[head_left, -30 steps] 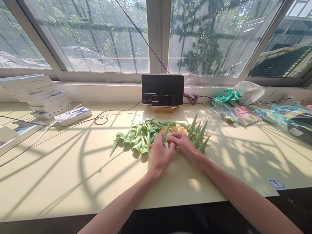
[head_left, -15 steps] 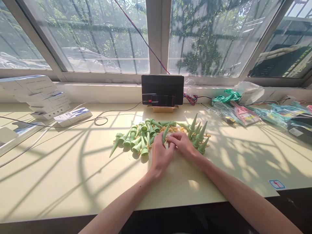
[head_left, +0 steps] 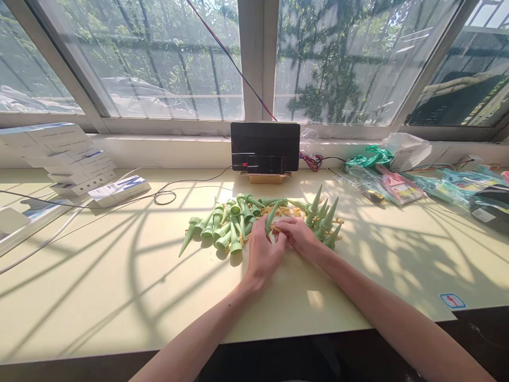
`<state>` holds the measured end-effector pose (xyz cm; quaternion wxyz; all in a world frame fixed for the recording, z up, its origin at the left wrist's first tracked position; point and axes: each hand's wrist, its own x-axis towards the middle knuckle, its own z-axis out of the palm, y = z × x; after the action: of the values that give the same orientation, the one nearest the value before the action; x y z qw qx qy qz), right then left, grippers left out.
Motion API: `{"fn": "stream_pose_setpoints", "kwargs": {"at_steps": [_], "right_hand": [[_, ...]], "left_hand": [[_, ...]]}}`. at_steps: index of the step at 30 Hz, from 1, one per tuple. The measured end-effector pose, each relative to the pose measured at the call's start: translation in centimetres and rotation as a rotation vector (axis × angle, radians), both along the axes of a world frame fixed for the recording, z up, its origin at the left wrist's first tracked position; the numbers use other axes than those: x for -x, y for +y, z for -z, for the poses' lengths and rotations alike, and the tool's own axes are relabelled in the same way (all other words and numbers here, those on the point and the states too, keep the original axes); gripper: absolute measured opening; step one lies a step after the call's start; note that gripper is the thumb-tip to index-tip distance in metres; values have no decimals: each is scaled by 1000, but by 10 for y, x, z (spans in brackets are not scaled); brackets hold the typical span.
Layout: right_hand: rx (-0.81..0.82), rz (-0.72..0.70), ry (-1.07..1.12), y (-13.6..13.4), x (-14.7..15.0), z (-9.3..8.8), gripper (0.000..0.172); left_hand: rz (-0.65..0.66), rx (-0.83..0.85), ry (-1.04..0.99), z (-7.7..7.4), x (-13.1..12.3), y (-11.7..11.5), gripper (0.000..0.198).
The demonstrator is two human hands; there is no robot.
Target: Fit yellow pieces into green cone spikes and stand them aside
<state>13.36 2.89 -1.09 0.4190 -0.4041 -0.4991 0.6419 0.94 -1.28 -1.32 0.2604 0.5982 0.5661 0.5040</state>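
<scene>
My left hand [head_left: 263, 252] is closed around a green plastic spike [head_left: 272, 213], whose pointed tip rises above the fingers. My right hand [head_left: 299, 236] pinches a small yellow-orange piece [head_left: 277, 228] close against the spike's side; the fingers partly hide where the two meet. Left of my hands lies a pile of green spikes [head_left: 222, 225] with ribbed collars and open ends. To the right, several more spikes [head_left: 324, 220] stand point up in a cluster, with yellow-orange pieces sticking out from them. Loose yellow-orange pieces [head_left: 287, 211] lie just behind my hands.
A black tablet [head_left: 265, 139] leans by the window, a phone [head_left: 265, 165] in front of it. White boxes [head_left: 75, 154] are stacked at the left, near cables [head_left: 164, 197]. Plastic bags [head_left: 401, 185] and a black object [head_left: 491, 207] lie at the right.
Both hands stay in nearly the same place. The spike has shifted very slightly, and my right fingers have moved a little on the yellow-orange piece.
</scene>
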Motion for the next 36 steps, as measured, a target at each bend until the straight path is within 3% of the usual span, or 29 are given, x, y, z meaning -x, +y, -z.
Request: {"fn": "stream_pose_setpoints", "kwargs": {"at_steps": [5, 12, 15, 20, 28, 32, 36], "right_hand": [[-27, 10, -18, 0, 1, 2, 35], [-374, 73, -261, -7, -2, -4, 36], [-444, 94, -308, -8, -2, -7, 35], [-367, 69, -252, -3, -2, -2, 36], [3, -25, 15, 1, -1, 3, 37], [-12, -5, -2, 0, 0, 3, 37], [-163, 35, -119, -3, -1, 1, 38]], "left_hand": [[2, 3, 4, 1, 1, 1, 44], [-1, 9, 5, -1, 0, 0, 40], [-4, 3, 16, -1, 0, 0, 39], [5, 13, 15, -1, 0, 0, 39], [8, -2, 10, 1, 1, 0, 44], [13, -10, -2, 1, 2, 1, 43], [7, 10, 1, -1, 1, 0, 41]]}}
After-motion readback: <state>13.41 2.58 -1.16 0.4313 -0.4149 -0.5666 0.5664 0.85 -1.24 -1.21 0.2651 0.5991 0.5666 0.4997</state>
